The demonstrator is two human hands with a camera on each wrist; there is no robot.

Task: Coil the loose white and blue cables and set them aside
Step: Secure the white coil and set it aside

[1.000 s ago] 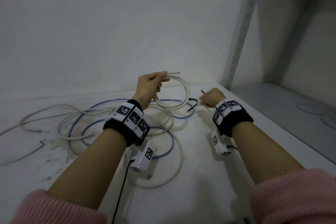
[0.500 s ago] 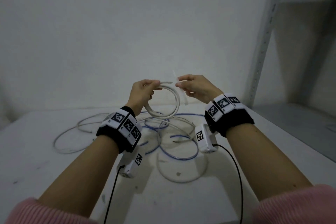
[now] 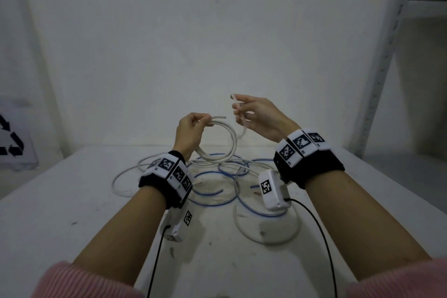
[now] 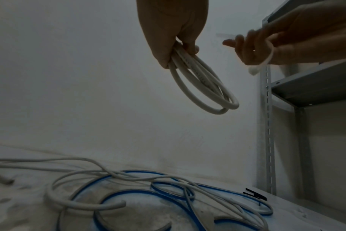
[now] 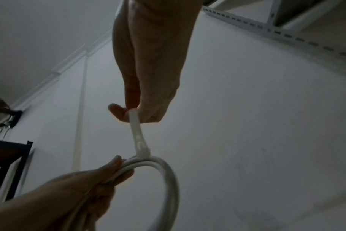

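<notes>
Your head view looks forward and down over the white table (image 3: 72,201). Both wrist views look up from close below, sharing the coiled white round cable (image 4: 203,87) (image 5: 168,179).

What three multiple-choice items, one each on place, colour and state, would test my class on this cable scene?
1. Where is the white coil?
A. flat on the table
B. held up in the left hand
C. on the shelf

2. What colour are the thin cables lying among the white ones on the table?
A. blue
B. red
C. green

3. What is the right hand doing?
A. resting flat on the table
B. hanging empty
C. pinching a white strap

Answers: 1 B, the fingers grip the coil above the table. 2 A, blue loops cross the white cables. 3 C, the right wrist view shows the strap pinched, its far end at the coil.
</notes>
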